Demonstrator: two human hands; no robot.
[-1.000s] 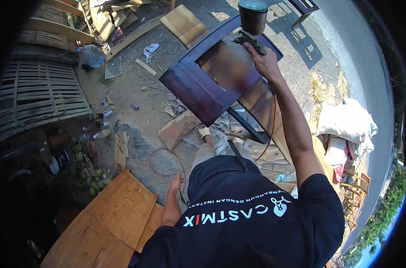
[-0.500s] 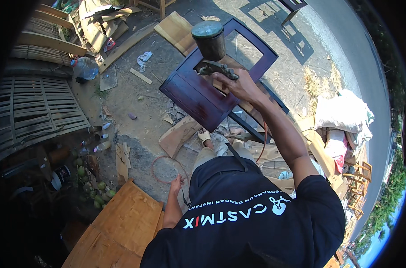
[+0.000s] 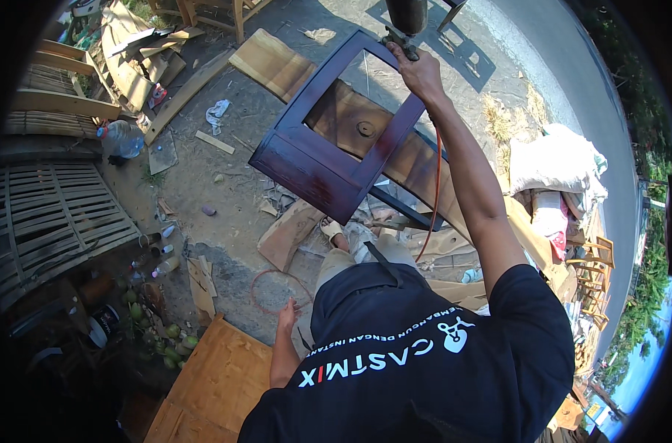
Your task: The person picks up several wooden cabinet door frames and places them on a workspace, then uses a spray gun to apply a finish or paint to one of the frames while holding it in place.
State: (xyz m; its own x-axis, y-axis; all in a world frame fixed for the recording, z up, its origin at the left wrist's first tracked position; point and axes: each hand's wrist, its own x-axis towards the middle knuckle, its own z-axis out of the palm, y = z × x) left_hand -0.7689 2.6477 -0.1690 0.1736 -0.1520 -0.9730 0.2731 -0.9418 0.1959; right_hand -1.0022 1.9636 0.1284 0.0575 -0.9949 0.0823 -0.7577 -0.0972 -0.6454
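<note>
At the top of the head view, my right hand (image 3: 418, 72) grips a spray gun (image 3: 401, 43) whose dark cup (image 3: 407, 13) is cut off by the picture's upper edge. The gun is over the far right corner of a dark purple-brown wooden frame (image 3: 317, 166), which has a wide opening and looks like part of a chair. A red hose (image 3: 438, 166) runs from beneath my right wrist toward my legs. My left hand (image 3: 287, 316) hangs low at my side, fingers loosely extended, beside a thin reddish loop (image 3: 256, 284); contact between them is unclear.
A brown plank (image 3: 273, 63) runs under the frame. Slatted bamboo (image 3: 55, 214) and a water jug (image 3: 121, 139) stand at left, with an orange-brown wooden panel (image 3: 214, 376) near lower left. White sacks (image 3: 554, 166) and wood scraps lie at right, beside the road (image 3: 565, 81).
My right hand has carried the spray gun away from me, from above the frame's middle to its far right corner. The frame's opening is now uncovered. My left hand stays low.
</note>
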